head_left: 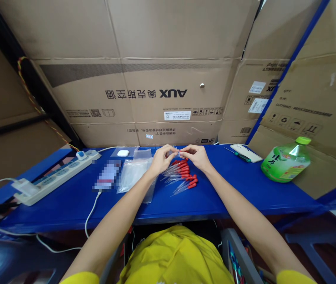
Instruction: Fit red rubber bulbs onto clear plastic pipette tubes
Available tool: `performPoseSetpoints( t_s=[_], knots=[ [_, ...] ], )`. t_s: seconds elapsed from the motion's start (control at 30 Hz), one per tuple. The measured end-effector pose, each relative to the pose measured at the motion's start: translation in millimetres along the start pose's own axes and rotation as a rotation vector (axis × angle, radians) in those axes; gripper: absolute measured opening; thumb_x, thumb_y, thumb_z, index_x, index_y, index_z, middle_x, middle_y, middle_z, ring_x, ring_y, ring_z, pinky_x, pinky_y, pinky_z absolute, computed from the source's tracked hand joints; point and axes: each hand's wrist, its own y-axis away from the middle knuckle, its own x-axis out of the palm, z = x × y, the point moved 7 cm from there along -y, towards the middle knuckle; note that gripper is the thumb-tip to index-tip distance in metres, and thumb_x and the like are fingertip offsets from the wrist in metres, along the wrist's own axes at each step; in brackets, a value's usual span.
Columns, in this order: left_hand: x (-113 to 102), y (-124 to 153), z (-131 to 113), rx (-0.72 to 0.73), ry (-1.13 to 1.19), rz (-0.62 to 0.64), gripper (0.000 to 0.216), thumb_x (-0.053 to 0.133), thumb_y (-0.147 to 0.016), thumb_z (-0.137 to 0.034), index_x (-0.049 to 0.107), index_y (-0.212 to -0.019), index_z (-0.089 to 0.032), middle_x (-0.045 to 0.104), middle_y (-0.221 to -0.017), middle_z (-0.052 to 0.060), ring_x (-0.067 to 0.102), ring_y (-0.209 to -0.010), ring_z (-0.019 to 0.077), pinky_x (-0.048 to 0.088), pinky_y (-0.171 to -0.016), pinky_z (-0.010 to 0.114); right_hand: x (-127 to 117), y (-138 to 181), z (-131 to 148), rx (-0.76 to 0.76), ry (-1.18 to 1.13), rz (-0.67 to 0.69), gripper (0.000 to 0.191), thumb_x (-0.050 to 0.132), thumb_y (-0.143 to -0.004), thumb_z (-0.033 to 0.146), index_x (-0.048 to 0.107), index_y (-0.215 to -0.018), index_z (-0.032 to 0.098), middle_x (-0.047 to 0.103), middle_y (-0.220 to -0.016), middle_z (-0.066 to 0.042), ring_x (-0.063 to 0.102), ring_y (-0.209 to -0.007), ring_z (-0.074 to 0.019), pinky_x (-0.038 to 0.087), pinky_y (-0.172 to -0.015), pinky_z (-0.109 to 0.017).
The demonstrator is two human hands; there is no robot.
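Note:
My left hand [164, 158] and my right hand [196, 156] meet over the blue table, fingers pinched together. Between the fingertips is a dropper [179, 153], mostly covered by them; a bit of clear tube and some red show. Just below the hands lies a loose pile of droppers [182, 170], with clear tapered tubes pointing left and red rubber bulbs toward the right. Clear plastic bags [132, 175] lie flat beside my left wrist, partly under that forearm.
Left of the bags are a phone [108, 174] on a charging cable and a long white power strip [58, 177]. A white earbud case [123, 153] sits behind. At right stand a green bottle [286, 161], a white phone-like slab [246, 153] and a green-handled screwdriver [242, 157]. Cardboard [144, 106] walls the back.

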Motion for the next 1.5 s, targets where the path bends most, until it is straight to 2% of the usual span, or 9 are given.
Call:
performPoseSetpoints(
  t_s=[0.4,0.67,0.8,0.9,1.0,1.1,1.3,1.5],
  knots=[
    [-2,0,-5,0.085,-0.054,0.066,0.016,0.065,-0.097,-0.029,0.076,-0.095,-0.017,0.072,-0.095,0.006,0.059,-0.076,0.0159,0.042,-0.069,0.028,3,3,-1,-0.008,0.062,0.022,0.033,0.087,-0.071,0.048,0.079,-0.083,0.018,0.08,-0.077,-0.007,0.074,-0.067,-0.0225,0.061,-0.067,-0.034],
    [-1,0,-6,0.091,-0.087,0.106,0.017,0.065,-0.097,-0.03,0.076,-0.095,-0.018,0.075,-0.096,0.007,0.064,-0.082,0.018,0.044,-0.076,0.029,3,7,19,-0.249,0.414,0.04,0.017,0.077,-0.085,0.037,0.081,-0.088,0.022,0.081,-0.082,-0.005,0.071,-0.066,-0.0192,0.055,-0.067,-0.032],
    [-2,-3,-3,0.028,-0.101,0.064,0.03,0.058,-0.101,-0.04,0.077,-0.092,-0.018,0.075,-0.088,0.005,0.06,-0.071,0.0157,0.04,-0.068,0.028,1,5,12,-0.162,0.257,0.021,0.023,0.079,-0.083,0.043,0.078,-0.09,0.021,0.08,-0.081,-0.005,0.073,-0.065,-0.0198,0.057,-0.064,-0.032],
    [-1,-4,-2,0.0,-0.074,0.061,0.028,0.059,-0.101,-0.039,0.077,-0.096,-0.018,0.076,-0.086,0.003,0.058,-0.067,0.0142,0.039,-0.066,0.027,1,4,3,-0.072,0.1,-0.006,0.029,0.083,-0.078,0.046,0.077,-0.091,0.021,0.078,-0.078,-0.004,0.074,-0.066,-0.0209,0.06,-0.063,-0.033],
    [-3,-3,2,-0.035,-0.033,0.035,0.025,0.063,-0.098,-0.039,0.078,-0.098,-0.018,0.077,-0.085,0.003,0.057,-0.066,0.0136,0.04,-0.066,0.026,1,2,2,-0.038,0.017,-0.02,0.033,0.089,-0.071,0.046,0.077,-0.089,0.021,0.08,-0.084,-0.005,0.076,-0.073,-0.0222,0.063,-0.07,-0.034],
    [-6,-3,7,-0.075,0.012,-0.011,0.027,0.067,-0.095,-0.041,0.079,-0.097,-0.018,0.078,-0.085,0.004,0.057,-0.065,0.0137,0.041,-0.065,0.026,3,1,4,-0.022,-0.043,-0.005,0.035,0.089,-0.071,0.046,0.078,-0.092,0.02,0.081,-0.086,-0.006,0.077,-0.077,-0.0228,0.064,-0.076,-0.037],
    [-7,-5,9,-0.116,0.118,-0.014,0.027,0.071,-0.091,-0.042,0.081,-0.094,-0.017,0.08,-0.089,0.006,0.059,-0.066,0.0145,0.042,-0.063,0.026,3,2,9,-0.037,-0.073,-0.029,0.034,0.088,-0.073,0.049,0.078,-0.089,0.02,0.08,-0.079,-0.006,0.077,-0.073,-0.0232,0.065,-0.076,-0.038],
    [-5,-5,7,-0.124,0.154,-0.005,0.025,0.074,-0.088,-0.04,0.08,-0.089,-0.016,0.08,-0.087,0.007,0.062,-0.068,0.0156,0.045,-0.066,0.027,4,5,12,-0.101,-0.003,-0.061,0.032,0.083,-0.079,0.051,0.077,-0.087,0.021,0.079,-0.075,-0.005,0.077,-0.07,-0.0221,0.064,-0.072,-0.036]
  ],
)
